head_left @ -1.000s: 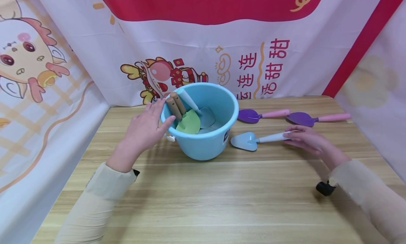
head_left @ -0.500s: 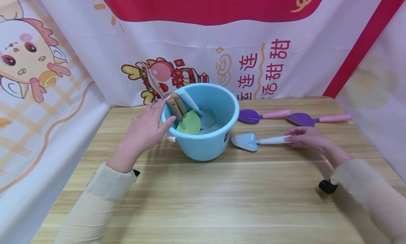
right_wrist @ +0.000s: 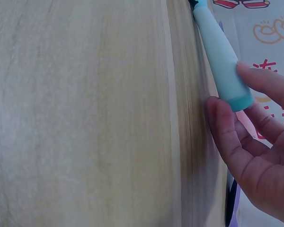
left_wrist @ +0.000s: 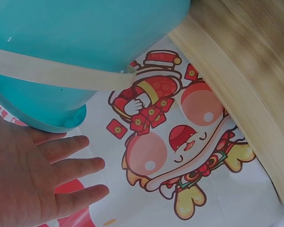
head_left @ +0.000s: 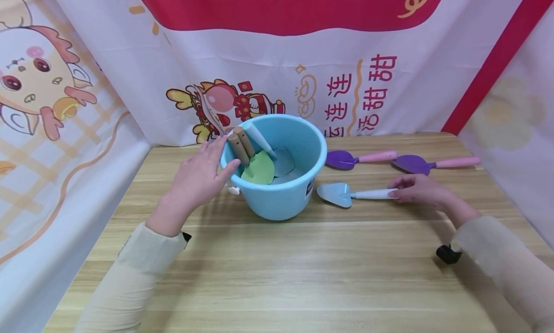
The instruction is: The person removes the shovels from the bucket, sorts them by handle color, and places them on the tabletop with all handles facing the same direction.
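Note:
My left hand [head_left: 201, 176] rests on the left rim of a light blue bucket [head_left: 277, 203], thumb over the rim. In the left wrist view its fingers [left_wrist: 80, 170] are straight beside the bucket [left_wrist: 85, 28]. Inside the bucket are a green trowel blade [head_left: 259, 168], two brown wooden handles [head_left: 238, 149] and a light blue trowel [head_left: 261, 141]. Right of the bucket, another light blue trowel [head_left: 335, 194] lies on the table. My right hand [head_left: 420, 191] pinches the end of its pale handle [right_wrist: 222, 61] between thumb and fingers.
Two purple trowels with pink handles, one nearer the bucket [head_left: 342, 160] and one farther right [head_left: 413, 164], lie along the back of the wooden table [head_left: 277, 270]. Behind them hangs a printed white and red cloth [head_left: 277, 54]. A white bucket handle [left_wrist: 61, 73] crosses the bucket's side.
My right hand has shifted slightly at the handle's end, its fingers changing position there. The left hand, the bucket and the trowels stay nearly in place.

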Action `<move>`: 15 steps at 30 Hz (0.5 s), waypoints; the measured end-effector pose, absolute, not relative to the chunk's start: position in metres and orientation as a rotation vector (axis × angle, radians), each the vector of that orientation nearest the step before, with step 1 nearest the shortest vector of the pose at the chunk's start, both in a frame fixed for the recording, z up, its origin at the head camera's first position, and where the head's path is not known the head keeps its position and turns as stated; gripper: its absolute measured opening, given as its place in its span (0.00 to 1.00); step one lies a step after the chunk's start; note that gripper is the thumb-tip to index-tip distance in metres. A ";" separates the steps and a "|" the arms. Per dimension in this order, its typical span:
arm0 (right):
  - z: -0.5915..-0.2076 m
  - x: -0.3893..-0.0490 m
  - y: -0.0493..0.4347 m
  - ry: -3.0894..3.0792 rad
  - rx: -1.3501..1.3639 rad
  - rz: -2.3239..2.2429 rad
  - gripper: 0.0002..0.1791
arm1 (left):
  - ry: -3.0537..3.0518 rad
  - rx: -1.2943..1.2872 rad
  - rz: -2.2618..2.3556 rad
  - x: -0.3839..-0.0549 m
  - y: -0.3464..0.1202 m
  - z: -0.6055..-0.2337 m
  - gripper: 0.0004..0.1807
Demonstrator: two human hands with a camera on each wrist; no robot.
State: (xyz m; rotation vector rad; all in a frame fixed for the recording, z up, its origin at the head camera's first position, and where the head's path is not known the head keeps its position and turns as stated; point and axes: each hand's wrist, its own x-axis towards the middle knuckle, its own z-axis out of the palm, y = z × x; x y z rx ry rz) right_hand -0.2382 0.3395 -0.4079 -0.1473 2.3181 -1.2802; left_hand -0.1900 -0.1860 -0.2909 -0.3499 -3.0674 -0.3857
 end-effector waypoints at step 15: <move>-0.387 -0.234 0.352 2.450 -0.294 -1.023 0.28 | -3.052 -0.360 -0.392 -0.189 -0.186 -0.292 0.45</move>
